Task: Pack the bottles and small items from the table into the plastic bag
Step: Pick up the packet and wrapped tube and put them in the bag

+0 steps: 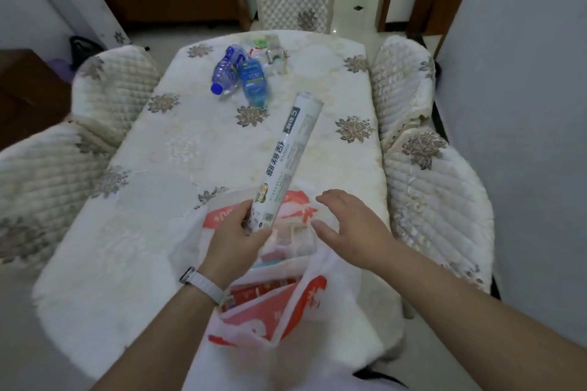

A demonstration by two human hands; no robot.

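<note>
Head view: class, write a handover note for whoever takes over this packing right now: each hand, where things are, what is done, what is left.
The left hand grips the lower end of the white roll, tilted above the plastic bag.
The right hand is open over the bag's far side, holding nothing.
Done: red packets lie inside the bag at the near edge of the table.
Left: put the roll in. Then pack the dark blue bottle, the light blue bottle and the small items at the far end.
</note>
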